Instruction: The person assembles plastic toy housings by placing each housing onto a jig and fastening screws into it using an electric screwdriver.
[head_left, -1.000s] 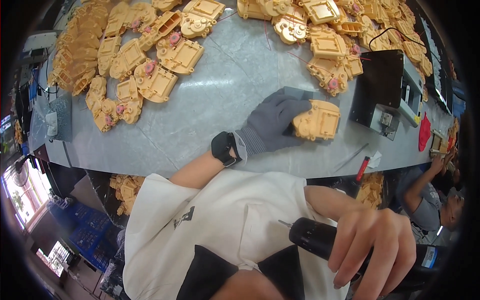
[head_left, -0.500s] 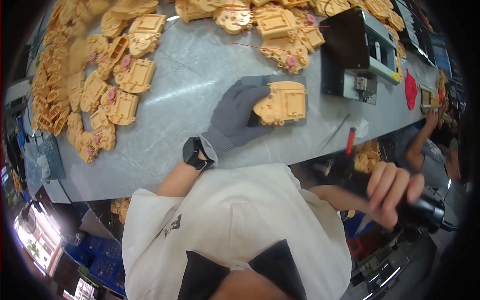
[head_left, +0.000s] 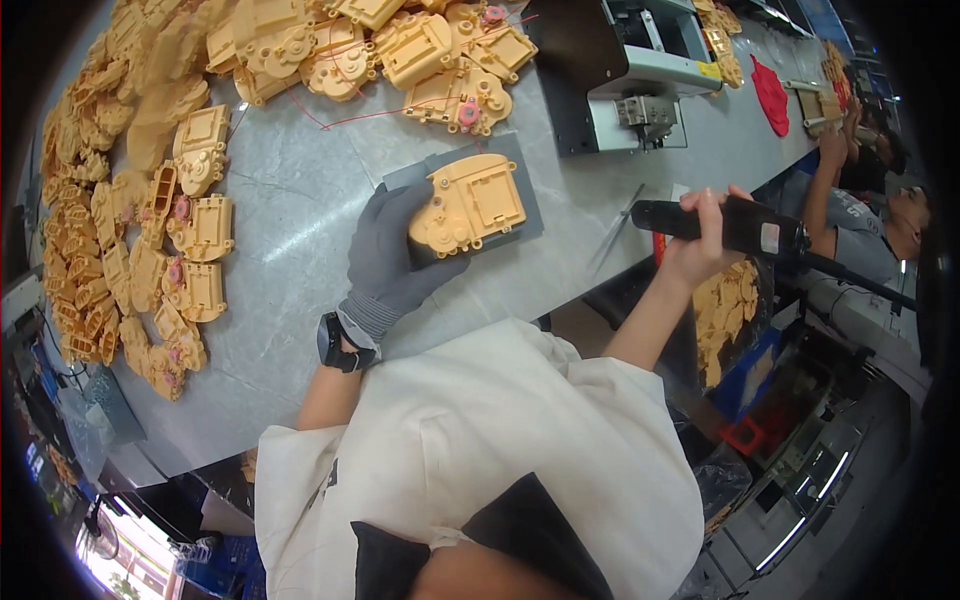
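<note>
My left hand (head_left: 388, 250), in a dark grey glove, grips the left side of a yellow plastic gear housing (head_left: 490, 200). The housing lies on a dark grey block (head_left: 533, 205) on the table, its rectangular recess facing up. Off to the right, my bare right hand (head_left: 702, 240) is wrapped round a black electric screwdriver (head_left: 752, 226). The tool is level, its front end towards the housing but well apart from it, and a cable runs off its rear to the right.
Yellow housings are heaped at the left (head_left: 85, 250) and along the back (head_left: 410, 50), some with pink gears and red wires. A black and grey machine (head_left: 640, 80) stands at the back right, with thin metal tweezers (head_left: 612, 235) nearer me. A co-worker (head_left: 850, 220) sits far right.
My right hand has brought the screwdriver up and forward, from low beside my body to the table's edge. My view has turned; the left hand still grips the housing on the block.
</note>
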